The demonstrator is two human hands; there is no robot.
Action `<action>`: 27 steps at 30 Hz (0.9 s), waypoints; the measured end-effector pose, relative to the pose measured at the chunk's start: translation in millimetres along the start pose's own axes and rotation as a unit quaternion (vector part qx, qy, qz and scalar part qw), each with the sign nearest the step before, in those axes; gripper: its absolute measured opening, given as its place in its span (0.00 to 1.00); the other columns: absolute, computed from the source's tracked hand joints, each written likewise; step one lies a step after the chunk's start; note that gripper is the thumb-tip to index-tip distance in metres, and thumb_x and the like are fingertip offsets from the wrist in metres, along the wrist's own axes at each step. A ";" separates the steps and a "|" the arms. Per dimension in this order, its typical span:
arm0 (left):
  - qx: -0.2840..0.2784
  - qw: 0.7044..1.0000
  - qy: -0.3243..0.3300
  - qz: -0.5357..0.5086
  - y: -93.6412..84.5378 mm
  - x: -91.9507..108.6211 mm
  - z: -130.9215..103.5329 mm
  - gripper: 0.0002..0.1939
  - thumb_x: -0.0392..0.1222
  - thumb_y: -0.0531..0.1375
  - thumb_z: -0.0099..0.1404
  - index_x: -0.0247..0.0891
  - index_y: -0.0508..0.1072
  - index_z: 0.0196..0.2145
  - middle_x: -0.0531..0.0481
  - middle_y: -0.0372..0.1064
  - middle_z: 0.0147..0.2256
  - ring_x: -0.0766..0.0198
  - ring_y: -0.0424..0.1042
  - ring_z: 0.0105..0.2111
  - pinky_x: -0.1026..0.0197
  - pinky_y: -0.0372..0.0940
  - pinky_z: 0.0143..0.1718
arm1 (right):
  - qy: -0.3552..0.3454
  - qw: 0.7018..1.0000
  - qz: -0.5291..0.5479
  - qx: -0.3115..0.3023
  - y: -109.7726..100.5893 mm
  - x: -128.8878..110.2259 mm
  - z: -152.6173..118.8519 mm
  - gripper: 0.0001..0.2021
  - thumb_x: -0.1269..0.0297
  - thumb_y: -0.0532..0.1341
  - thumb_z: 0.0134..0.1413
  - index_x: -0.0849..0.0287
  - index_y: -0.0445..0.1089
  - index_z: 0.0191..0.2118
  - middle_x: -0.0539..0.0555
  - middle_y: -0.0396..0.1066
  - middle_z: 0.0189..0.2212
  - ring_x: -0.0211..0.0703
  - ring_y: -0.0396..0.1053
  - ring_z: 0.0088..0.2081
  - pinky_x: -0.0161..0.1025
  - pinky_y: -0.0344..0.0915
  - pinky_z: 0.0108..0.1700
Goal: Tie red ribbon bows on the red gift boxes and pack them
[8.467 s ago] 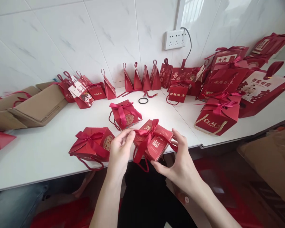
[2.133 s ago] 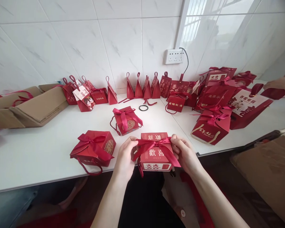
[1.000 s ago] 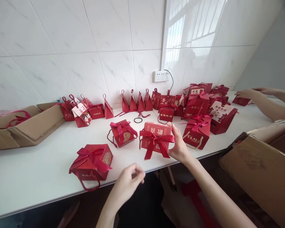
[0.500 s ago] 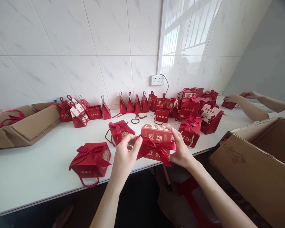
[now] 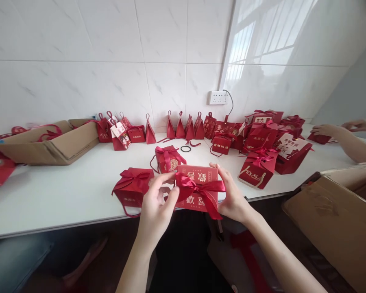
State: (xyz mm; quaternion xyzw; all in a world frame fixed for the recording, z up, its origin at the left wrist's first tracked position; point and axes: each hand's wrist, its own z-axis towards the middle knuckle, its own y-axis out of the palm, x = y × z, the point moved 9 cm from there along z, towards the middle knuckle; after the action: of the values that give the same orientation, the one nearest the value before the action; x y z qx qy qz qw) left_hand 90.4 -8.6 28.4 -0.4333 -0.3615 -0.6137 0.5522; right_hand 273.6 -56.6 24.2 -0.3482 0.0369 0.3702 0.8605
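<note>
A red gift box with pale printed characters is held up at the table's front edge. Across its front runs a shiny red ribbon tied in a bow with hanging tails. My left hand pinches the left loop of that ribbon between thumb and fingers. Gripping the box's right side, my right hand has its fingers partly behind it. Just left of my left hand sits a ribboned red box with a cord handle. Behind the held box stands another ribboned box, partly covered.
Small triangular red boxes line the tiled wall. At right is a cluster of ribboned boxes. A black ring lies mid-table. Cardboard boxes stand left and right. Another person's hands hold a red box.
My view has swung left, so the table's things appear further right. The held box has tilted, and its top face no longer shows. Both hands keep their hold.
</note>
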 end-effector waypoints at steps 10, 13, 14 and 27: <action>0.067 0.985 0.036 0.157 -44.7 14.8 -21.4 0.14 0.39 0.58 0.61 0.43 0.69 0.45 0.49 0.67 0.40 0.67 0.66 0.33 0.64 0.64 0.35 | -0.035 0.996 0.055 -0.066 27.9 -34.6 10.3 0.51 0.61 0.67 0.47 0.51 0.31 0.67 0.66 0.49 0.62 0.60 0.53 0.62 0.57 0.63 0.55; 0.067 0.983 0.081 0.150 -53.7 27.3 -27.2 0.03 0.39 0.58 0.61 0.39 0.70 0.34 0.47 0.66 0.39 0.66 0.66 0.34 0.64 0.63 0.32 | -0.037 0.994 0.067 -0.077 32.2 -39.6 12.6 0.49 0.61 0.66 0.49 0.52 0.31 0.67 0.67 0.49 0.62 0.59 0.51 0.62 0.57 0.62 0.56; 0.056 0.984 0.093 0.142 -55.7 31.4 -29.4 0.02 0.39 0.59 0.60 0.39 0.69 0.32 0.47 0.66 0.38 0.65 0.66 0.35 0.64 0.63 0.33 | -0.035 0.993 0.071 -0.084 33.8 -40.9 13.2 0.49 0.61 0.66 0.49 0.52 0.31 0.67 0.67 0.48 0.62 0.59 0.51 0.62 0.57 0.62 0.56; -0.157 0.987 -0.008 0.018 -66.5 31.5 -38.2 0.13 0.34 0.61 0.58 0.42 0.72 0.43 0.47 0.69 0.41 0.63 0.71 0.41 0.65 0.68 0.41 | -0.035 0.979 0.099 -0.176 45.2 -59.3 12.9 0.47 0.61 0.64 0.51 0.52 0.31 0.67 0.65 0.47 0.62 0.57 0.49 0.63 0.54 0.62 0.57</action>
State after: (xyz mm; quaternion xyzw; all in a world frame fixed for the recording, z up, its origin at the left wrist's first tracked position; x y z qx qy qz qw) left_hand 18.9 -46.8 46.2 -0.5259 -0.2571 -0.6494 0.4853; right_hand 198.2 -63.0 27.1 -0.4757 -0.0244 0.4658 0.7458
